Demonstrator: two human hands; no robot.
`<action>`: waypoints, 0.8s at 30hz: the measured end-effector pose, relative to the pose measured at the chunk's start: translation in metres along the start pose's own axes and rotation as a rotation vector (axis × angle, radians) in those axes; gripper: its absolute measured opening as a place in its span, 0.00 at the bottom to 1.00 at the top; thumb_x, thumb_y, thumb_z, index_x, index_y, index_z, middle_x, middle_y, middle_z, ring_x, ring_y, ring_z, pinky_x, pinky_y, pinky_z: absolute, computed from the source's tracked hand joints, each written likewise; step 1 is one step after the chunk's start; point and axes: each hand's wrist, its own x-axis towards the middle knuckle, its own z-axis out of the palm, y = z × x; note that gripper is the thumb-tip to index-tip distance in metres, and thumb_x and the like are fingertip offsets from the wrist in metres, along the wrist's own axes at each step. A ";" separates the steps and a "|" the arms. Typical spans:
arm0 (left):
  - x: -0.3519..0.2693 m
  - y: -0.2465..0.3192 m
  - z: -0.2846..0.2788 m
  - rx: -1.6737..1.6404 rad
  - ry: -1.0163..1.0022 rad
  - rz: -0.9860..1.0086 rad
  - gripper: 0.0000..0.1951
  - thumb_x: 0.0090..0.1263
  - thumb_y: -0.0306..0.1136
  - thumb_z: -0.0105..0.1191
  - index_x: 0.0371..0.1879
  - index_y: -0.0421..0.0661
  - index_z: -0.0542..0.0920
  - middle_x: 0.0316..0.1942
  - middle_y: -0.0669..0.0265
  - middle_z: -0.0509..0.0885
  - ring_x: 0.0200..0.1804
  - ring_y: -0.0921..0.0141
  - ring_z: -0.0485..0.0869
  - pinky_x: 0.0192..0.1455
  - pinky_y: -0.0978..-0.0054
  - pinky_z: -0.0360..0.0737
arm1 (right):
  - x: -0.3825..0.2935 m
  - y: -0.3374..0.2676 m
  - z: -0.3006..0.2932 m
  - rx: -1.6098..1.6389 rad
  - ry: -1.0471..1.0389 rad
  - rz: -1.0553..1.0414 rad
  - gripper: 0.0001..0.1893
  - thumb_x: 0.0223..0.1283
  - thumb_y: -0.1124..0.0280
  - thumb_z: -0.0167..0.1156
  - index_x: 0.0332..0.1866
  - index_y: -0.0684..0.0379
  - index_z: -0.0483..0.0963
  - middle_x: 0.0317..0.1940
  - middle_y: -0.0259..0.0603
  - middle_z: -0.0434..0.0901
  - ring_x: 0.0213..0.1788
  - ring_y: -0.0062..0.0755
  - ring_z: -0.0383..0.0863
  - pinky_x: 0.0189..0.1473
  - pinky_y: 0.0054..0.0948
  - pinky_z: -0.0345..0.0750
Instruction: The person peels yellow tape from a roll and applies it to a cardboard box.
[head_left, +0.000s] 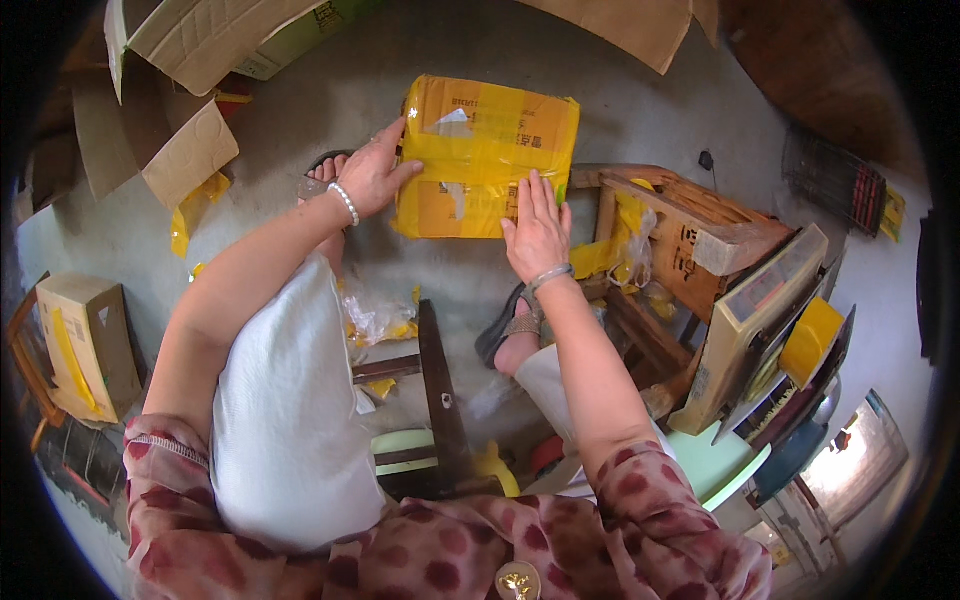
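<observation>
In front of me is a small cardboard box wrapped in shiny yellow packing tape, with printed writing on its upper face. My left hand grips its left edge, thumb on the face and fingers along the side. Flat against the lower right part of the face lies my right hand, fingers stretched out and thumb apart. Torn pale patches show on the cardboard near the box's left half. What bears the box from below is hidden.
At right stands a wooden stool on its side with yellow tape and plastic hanging in it, beside a boxy scale-like device. Plastic scraps litter the floor. Cardboard lies at left; another carton sits farther left.
</observation>
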 end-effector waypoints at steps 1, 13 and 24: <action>-0.001 -0.001 0.000 0.003 0.010 0.013 0.32 0.64 0.38 0.54 0.64 0.40 0.57 0.56 0.46 0.71 0.57 0.55 0.73 0.59 0.66 0.69 | 0.001 -0.001 -0.004 -0.003 0.013 -0.004 0.32 0.57 0.65 0.54 0.66 0.63 0.55 0.70 0.45 0.51 0.71 0.44 0.49 0.68 0.50 0.46; 0.001 0.000 -0.003 0.015 -0.014 0.013 0.33 0.64 0.39 0.54 0.64 0.40 0.56 0.57 0.46 0.70 0.58 0.55 0.72 0.60 0.66 0.68 | 0.017 0.002 -0.017 0.148 0.142 0.063 0.26 0.59 0.66 0.53 0.62 0.65 0.62 0.64 0.50 0.62 0.66 0.45 0.60 0.66 0.44 0.56; 0.002 0.002 -0.005 -0.114 -0.039 -0.022 0.34 0.62 0.38 0.56 0.64 0.39 0.57 0.56 0.50 0.72 0.55 0.61 0.75 0.57 0.70 0.71 | 0.059 0.068 0.017 1.049 0.074 0.506 0.15 0.63 0.65 0.54 0.46 0.67 0.74 0.37 0.44 0.81 0.38 0.36 0.79 0.44 0.31 0.73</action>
